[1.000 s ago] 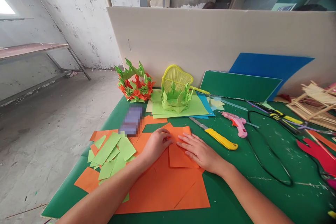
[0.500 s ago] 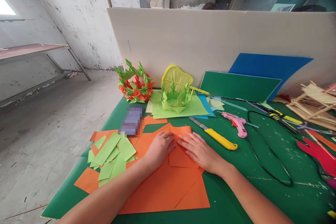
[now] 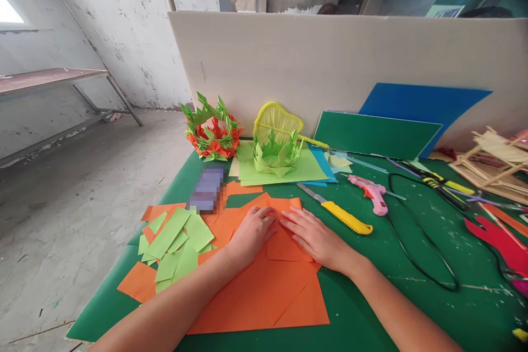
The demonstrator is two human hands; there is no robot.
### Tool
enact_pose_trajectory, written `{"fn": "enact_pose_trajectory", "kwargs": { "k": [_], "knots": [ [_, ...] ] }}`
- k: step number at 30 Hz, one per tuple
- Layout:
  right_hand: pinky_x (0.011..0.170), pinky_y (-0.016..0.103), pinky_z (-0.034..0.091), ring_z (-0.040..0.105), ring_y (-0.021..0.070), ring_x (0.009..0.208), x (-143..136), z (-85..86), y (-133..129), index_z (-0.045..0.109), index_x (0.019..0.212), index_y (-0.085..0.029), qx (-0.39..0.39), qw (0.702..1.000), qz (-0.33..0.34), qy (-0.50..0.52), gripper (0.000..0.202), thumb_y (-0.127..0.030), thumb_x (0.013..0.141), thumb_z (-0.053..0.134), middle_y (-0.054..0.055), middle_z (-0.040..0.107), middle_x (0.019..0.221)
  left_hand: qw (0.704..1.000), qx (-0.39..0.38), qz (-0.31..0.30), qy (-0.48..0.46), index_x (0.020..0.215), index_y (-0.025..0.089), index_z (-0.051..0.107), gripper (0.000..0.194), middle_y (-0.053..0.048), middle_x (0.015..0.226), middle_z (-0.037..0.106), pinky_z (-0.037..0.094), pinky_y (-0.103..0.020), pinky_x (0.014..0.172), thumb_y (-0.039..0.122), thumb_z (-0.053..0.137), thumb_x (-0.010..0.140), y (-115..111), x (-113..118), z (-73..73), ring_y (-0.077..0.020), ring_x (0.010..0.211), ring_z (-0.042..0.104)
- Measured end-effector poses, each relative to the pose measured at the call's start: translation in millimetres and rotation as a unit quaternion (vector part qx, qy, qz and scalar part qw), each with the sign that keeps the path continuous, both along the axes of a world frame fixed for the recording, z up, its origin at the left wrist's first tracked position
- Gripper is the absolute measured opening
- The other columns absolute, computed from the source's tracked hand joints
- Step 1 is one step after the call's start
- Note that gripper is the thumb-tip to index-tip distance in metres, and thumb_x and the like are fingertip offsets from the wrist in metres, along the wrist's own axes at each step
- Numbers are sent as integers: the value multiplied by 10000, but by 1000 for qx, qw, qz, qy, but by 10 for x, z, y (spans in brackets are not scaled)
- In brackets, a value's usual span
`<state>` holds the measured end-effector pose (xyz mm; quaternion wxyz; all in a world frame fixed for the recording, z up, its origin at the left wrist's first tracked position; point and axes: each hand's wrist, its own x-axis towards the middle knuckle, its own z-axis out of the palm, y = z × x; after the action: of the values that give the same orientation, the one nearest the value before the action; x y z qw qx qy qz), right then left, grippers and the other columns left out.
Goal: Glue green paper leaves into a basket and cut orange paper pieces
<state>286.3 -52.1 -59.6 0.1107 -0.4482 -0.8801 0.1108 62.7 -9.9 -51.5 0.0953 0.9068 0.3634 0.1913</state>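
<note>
Right hand (image 3: 317,237) had bare table (image 3: 385,245) to its right, but the knife (image 3: 336,212) and glue gun (image 3: 374,193) kinda blocked farther back.

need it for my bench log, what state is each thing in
Small orange paper: partly hidden by both hands, folds unclear
Left hand: fingers bent, over that paper
Right hand: fingers extended, resting on it
Large orange sheet: flat
Green paper pieces: loose, overlapping
Yellow-handled knife: blade exposed
Pink glue gun: lying on its side
Green paper crown: upright
Blue sheet: leaning
Green board: leaning
</note>
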Motion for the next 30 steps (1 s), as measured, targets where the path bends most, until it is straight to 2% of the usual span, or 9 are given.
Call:
{"fn": "enact_pose_trajectory", "kwargs": {
  "k": [3, 12, 18, 30],
  "knots": [
    [1148, 475, 274, 214, 235, 1437, 5, -17, 6, 322, 1475, -303, 7, 1000, 0, 2, 473, -327, 1004, 291, 2, 337, 1532, 1000, -12, -14, -9, 955, 208, 691, 239, -64, 1168, 633, 528, -340, 825, 195, 453, 942, 51, -39, 10, -192, 912, 606],
    [1148, 486, 271, 216, 229, 1437, 6, -4, 7, 329, 1471, -302, -1, 1000, 2, -5, 468, -323, 1006, 283, -8, 314, 1540, 993, -82, -57, -71, 936, 208, 705, 179, -62, 1138, 643, 521, -306, 870, 200, 531, 891, 173, -118, 25, -177, 936, 660],
    [1153, 481, 259, 211, 229, 1438, 3, 24, 5, 336, 1468, -301, -10, 1000, 3, -9, 467, -325, 1004, 294, -9, 311, 1542, 991, -83, -63, -83, 943, 205, 698, 172, -68, 1134, 643, 526, -304, 861, 202, 537, 884, 172, -121, 30, -174, 928, 662],
    [1145, 491, 271, 258, 235, 1423, 23, -26, 19, 340, 1467, -297, 12, 1000, 15, 0, 472, -307, 995, 319, 16, 352, 1524, 996, -72, -45, -39, 969, 198, 693, 165, -79, 1182, 630, 516, -362, 896, 212, 548, 892, 132, -103, 38, -217, 986, 637]
  ]
}}
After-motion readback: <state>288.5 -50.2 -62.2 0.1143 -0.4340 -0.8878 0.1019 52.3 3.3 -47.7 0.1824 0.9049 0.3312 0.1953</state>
